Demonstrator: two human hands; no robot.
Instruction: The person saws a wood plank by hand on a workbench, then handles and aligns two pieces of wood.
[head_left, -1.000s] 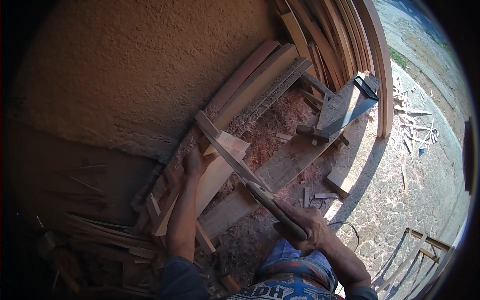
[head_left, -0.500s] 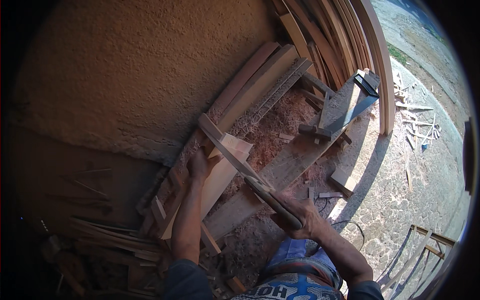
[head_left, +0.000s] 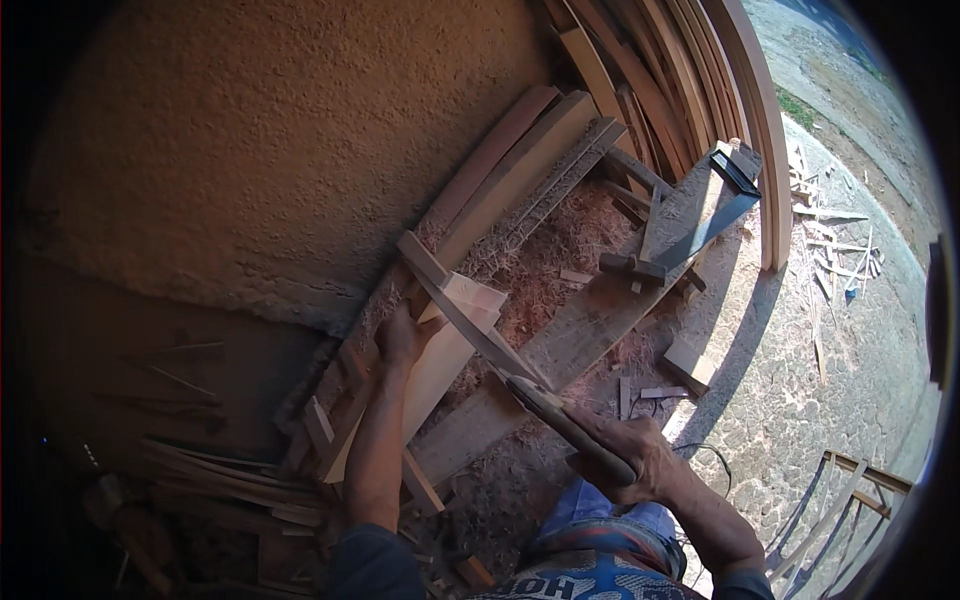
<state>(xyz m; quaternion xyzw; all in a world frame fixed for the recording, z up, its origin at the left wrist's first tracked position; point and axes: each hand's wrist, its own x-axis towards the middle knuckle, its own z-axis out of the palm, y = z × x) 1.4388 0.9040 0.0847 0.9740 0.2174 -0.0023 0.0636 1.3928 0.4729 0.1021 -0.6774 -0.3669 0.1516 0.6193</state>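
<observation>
My right hand (head_left: pixel 632 460) is closed around the dark handle of a handsaw (head_left: pixel 478 338). Its long blade runs up and left across the end of a pale wooden board (head_left: pixel 438 372). Beside the blade, my left hand (head_left: pixel 402 338) grips the board's left edge near that end; its fingers are partly hidden. A short wooden block (head_left: pixel 422 258) sits just beyond the board's far end, by the saw's tip. Whether the teeth are inside a cut cannot be made out.
A shavings-strewn plank bench (head_left: pixel 570 345) runs diagonally ahead, bearing a blue-bladed tool with a black frame-like end (head_left: pixel 735 185) and a dark wooden block (head_left: pixel 632 268). Long boards (head_left: pixel 690 80) lean at the back beside a rough wall (head_left: pixel 250 150). Wood scraps (head_left: pixel 840 245) litter the right-hand ground.
My right hand has drawn the saw back, down and to the right. My left hand and the board stay nearly where they were.
</observation>
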